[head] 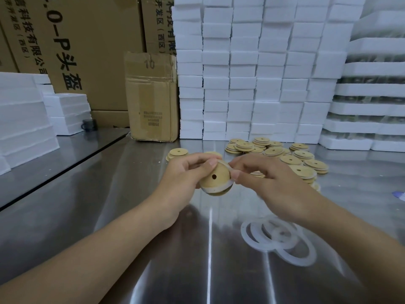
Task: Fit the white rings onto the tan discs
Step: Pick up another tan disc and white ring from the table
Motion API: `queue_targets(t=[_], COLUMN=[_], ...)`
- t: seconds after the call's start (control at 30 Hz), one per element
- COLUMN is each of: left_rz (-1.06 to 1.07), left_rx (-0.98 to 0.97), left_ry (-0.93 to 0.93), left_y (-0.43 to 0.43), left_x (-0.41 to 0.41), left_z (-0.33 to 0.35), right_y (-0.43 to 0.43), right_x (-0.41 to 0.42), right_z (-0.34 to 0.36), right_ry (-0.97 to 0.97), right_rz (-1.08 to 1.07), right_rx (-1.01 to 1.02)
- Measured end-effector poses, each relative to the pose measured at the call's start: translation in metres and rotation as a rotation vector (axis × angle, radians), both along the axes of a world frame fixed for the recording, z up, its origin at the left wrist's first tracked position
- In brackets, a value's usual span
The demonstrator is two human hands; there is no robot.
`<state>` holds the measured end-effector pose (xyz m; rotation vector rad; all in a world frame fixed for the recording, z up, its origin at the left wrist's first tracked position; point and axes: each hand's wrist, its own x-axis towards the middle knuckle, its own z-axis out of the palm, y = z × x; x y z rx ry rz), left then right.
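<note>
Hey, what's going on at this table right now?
A person is fitting a white ring onto a tan disc held up over the metal table. The left grip holds the disc by its edge, while the right grip pinches the ring, which is only partly seated around the rim. Several loose white rings lie on the table nearby, and a pile of tan discs sits farther back.

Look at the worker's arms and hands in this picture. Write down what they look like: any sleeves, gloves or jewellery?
Nothing worn shows. The left hand and right hand are bare: no gloves or rings. The left forearm and right forearm are bare up to the picture's edge, with no sleeve, watch or bracelet in view. The visible nails look short and unpainted.
</note>
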<state>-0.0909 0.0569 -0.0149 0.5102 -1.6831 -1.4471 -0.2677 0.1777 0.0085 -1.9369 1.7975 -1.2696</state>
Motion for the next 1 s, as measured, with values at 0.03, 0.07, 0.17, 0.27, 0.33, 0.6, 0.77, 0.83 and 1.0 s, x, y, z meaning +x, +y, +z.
queue_targets(t=[0.03, 0.07, 0.17, 0.27, 0.33, 0.6, 0.77, 0.83, 1.0], left_rz=[-0.007, -0.007, 0.011, 0.073, 0.106, -0.095, -0.072, -0.087, -0.126], left_rx=[0.044, 0.076, 0.132, 0.231, 0.275, 0.164, 0.053, 0.015, -0.022], left_ry=[0.012, 0.024, 0.043, 0.111, 0.174, 0.027, -0.087, -0.14, -0.182], left_y=[0.0, 0.0, 0.0, -0.007, -0.012, 0.002, 0.005, 0.007, 0.011], left_x=[0.0, 0.001, 0.0, 0.004, 0.01, 0.006, 0.004, 0.003, 0.001], left_z=[0.001, 0.002, 0.0, 0.002, 0.005, -0.001, -0.003, -0.004, -0.007], right_y=[0.0, 0.0, 0.001, 0.002, 0.004, 0.004, 0.002, 0.002, 0.003], right_x=[0.0, 0.0, 0.0, 0.001, 0.005, 0.014, 0.011, 0.01, 0.012], right_z=[0.001, 0.002, -0.002, -0.011, -0.017, -0.018, -0.019, -0.018, -0.018], right_ry=[-0.051, -0.084, -0.067, 0.129, 0.259, 0.138, 0.07, 0.089, 0.143], right_rz=[0.022, 0.037, 0.003, -0.128, -0.131, -0.118, -0.152, -0.133, -0.052], right_rx=[0.017, 0.025, -0.009, 0.016, 0.096, 0.068, 0.024, 0.017, 0.076])
